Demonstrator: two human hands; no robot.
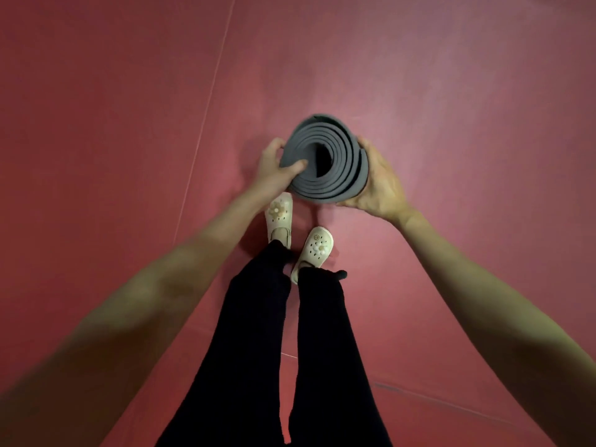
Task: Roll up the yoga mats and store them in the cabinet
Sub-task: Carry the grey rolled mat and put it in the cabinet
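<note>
A: How do our fingers sit on the rolled grey yoga mat?

B: Our left hand curls round its left side, thumb pressed on the spiral end. Our right hand cups the right side and underside, fingers close together.

A: Where is the mat?

B: Between both hands, end-on toward us, above the red floor, just ahead of our cream clogs.

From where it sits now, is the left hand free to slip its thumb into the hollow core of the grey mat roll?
Probably yes. The left hand grips the rolled mat at its rim, thumb lying across the coils beside the open core, with nothing covering it. The right hand holds the far side.
</note>
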